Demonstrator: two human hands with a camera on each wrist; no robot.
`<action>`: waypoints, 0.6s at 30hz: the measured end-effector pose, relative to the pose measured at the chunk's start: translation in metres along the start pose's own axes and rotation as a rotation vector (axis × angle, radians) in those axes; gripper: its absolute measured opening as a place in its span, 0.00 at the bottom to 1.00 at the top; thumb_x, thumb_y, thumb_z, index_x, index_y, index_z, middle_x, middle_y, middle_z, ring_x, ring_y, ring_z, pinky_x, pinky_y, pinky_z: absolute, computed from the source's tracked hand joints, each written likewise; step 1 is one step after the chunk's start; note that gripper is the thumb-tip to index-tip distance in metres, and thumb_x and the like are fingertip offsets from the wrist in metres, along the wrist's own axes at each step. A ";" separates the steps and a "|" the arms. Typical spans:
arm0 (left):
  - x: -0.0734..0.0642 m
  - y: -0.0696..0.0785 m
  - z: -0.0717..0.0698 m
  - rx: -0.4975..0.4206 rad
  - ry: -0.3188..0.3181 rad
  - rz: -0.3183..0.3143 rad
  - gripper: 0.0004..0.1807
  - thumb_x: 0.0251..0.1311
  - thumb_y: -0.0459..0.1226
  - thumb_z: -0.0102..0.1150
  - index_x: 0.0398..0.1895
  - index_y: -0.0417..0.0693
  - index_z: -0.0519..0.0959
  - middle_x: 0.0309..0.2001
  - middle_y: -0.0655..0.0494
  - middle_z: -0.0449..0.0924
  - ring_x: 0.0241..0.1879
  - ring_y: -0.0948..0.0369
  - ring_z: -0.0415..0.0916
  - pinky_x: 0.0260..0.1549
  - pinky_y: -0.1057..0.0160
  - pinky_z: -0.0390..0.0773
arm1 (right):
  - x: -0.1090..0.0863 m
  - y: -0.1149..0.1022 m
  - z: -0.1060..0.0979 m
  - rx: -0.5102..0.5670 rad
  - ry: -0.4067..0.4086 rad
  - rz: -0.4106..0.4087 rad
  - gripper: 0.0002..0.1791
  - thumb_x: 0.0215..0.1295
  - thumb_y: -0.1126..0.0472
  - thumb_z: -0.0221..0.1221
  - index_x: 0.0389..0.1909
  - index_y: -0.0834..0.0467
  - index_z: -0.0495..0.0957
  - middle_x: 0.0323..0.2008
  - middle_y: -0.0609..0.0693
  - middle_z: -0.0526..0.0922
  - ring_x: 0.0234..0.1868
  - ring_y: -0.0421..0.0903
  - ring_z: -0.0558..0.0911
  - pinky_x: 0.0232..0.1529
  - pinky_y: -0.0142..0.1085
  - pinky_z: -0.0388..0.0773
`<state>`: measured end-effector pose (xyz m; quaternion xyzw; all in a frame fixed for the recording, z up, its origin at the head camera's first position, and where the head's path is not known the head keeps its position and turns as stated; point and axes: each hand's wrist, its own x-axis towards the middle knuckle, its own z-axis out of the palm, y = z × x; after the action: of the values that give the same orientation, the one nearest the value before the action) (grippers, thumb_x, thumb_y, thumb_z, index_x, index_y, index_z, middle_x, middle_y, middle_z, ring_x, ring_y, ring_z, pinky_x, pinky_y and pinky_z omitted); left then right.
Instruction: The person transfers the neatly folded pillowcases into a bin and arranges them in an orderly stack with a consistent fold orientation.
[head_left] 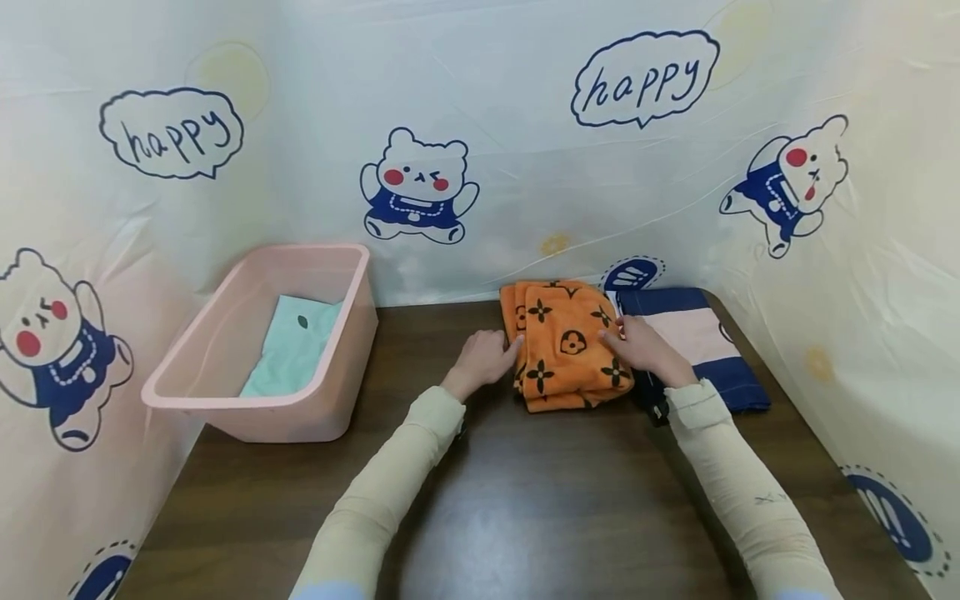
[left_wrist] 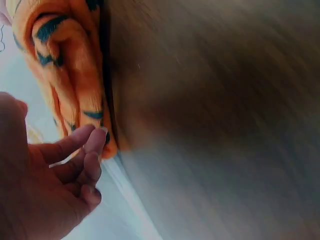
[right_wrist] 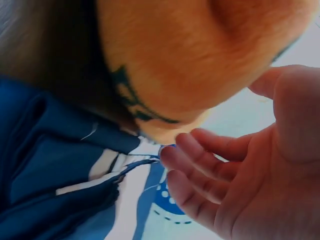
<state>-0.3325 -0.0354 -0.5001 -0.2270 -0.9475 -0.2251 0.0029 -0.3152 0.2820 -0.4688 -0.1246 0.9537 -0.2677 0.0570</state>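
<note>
A folded orange cloth (head_left: 573, 346) with a dark flower and emblem pattern lies toward the back of the table, in several soft layers. My left hand (head_left: 483, 358) is at its left edge; in the left wrist view the fingers (left_wrist: 92, 145) are slightly bent beside the folded side, thumb apart. On the opposite side, my right hand (head_left: 648, 346) has its thumb at the cloth's right edge. The right wrist view shows the right fingers (right_wrist: 200, 170) loosely extended close to the orange fabric. A folded navy and pale pink striped cloth (head_left: 693, 333) lies just beyond that hand.
A pink plastic tub (head_left: 352, 350) stands at the left of the brown wooden table (head_left: 540, 500), with a folded mint-green cloth (head_left: 288, 350) inside. Printed sheeting (head_left: 517, 183) with cartoon bears encloses the back and sides.
</note>
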 end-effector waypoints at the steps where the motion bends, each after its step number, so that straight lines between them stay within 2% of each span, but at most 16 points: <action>1: 0.002 0.002 0.002 -0.004 0.002 -0.008 0.35 0.79 0.58 0.33 0.13 0.50 0.66 0.13 0.57 0.59 0.12 0.59 0.59 0.17 0.62 0.61 | 0.001 0.003 0.001 -0.003 -0.018 0.021 0.30 0.80 0.45 0.47 0.49 0.74 0.74 0.35 0.67 0.78 0.32 0.59 0.80 0.36 0.49 0.78; 4: 0.008 0.006 0.008 0.003 0.004 -0.044 0.39 0.78 0.61 0.31 0.08 0.50 0.64 0.10 0.58 0.55 0.10 0.59 0.56 0.15 0.63 0.58 | 0.006 0.009 0.004 -0.004 -0.088 0.072 0.32 0.80 0.40 0.43 0.37 0.68 0.74 0.23 0.57 0.73 0.22 0.52 0.74 0.27 0.42 0.71; 9: 0.019 0.012 0.017 0.058 -0.026 -0.136 0.43 0.75 0.66 0.26 0.05 0.51 0.63 0.08 0.58 0.54 0.09 0.58 0.57 0.13 0.62 0.56 | 0.014 0.018 0.008 -0.055 -0.164 0.163 0.45 0.74 0.27 0.36 0.42 0.69 0.75 0.25 0.55 0.73 0.26 0.50 0.76 0.30 0.40 0.71; 11: 0.024 0.014 0.021 0.101 -0.022 -0.162 0.44 0.74 0.67 0.25 0.05 0.51 0.62 0.08 0.58 0.54 0.10 0.57 0.57 0.13 0.61 0.56 | 0.017 0.020 0.011 -0.070 -0.182 0.186 0.48 0.71 0.23 0.35 0.38 0.67 0.76 0.23 0.54 0.71 0.22 0.49 0.73 0.28 0.40 0.70; 13: 0.027 0.017 0.025 0.144 -0.019 -0.175 0.44 0.73 0.68 0.25 0.04 0.51 0.62 0.08 0.58 0.54 0.10 0.57 0.56 0.13 0.61 0.55 | 0.020 0.019 0.013 -0.066 -0.192 0.180 0.47 0.71 0.23 0.34 0.33 0.65 0.75 0.20 0.51 0.69 0.19 0.47 0.69 0.26 0.39 0.68; 14: 0.027 0.018 0.025 0.157 -0.022 -0.175 0.45 0.72 0.69 0.25 0.04 0.51 0.62 0.07 0.58 0.54 0.10 0.57 0.55 0.13 0.61 0.55 | 0.021 0.019 0.014 -0.067 -0.192 0.164 0.46 0.71 0.24 0.34 0.33 0.65 0.75 0.20 0.50 0.69 0.20 0.46 0.69 0.26 0.39 0.68; 18: 0.026 0.022 0.029 0.118 -0.036 -0.138 0.42 0.74 0.66 0.30 0.03 0.52 0.61 0.07 0.60 0.52 0.09 0.60 0.50 0.12 0.63 0.50 | 0.021 0.015 0.023 -0.054 -0.171 0.135 0.44 0.74 0.27 0.34 0.37 0.66 0.74 0.23 0.52 0.72 0.24 0.48 0.75 0.29 0.39 0.70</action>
<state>-0.3440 0.0052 -0.5139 -0.1645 -0.9725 -0.1643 -0.0163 -0.3341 0.2772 -0.4968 -0.0838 0.9585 -0.2257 0.1524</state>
